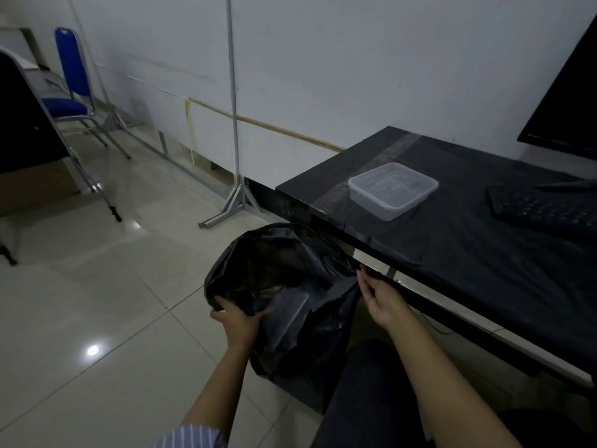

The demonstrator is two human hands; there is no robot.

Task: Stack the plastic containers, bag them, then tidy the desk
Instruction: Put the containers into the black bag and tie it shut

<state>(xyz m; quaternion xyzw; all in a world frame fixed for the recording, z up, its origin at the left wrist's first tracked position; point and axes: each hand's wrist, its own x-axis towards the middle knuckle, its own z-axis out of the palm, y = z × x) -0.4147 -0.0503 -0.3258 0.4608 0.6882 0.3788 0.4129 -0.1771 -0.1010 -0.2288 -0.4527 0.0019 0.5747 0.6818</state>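
Left hand (237, 321): gripping the bag (284, 286) rim, fingers curled over it.
Right hand (382, 297): pinching the far rim by the bench (468, 253) edge.
Bag: open; tub (292, 313) inside.
Bench: another tub (392, 190), beside keyboard (546, 208).

No text, label or number can be read on anything in view.

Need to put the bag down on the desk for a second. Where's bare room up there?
Bare room: the near stretch of the desk, between the clear container and the front edge, left of the keyboard. Also the far strip behind the container, toward the wall. The right end is crowded by the keyboard and monitor. Both hands are on the black bag, beside the desk.
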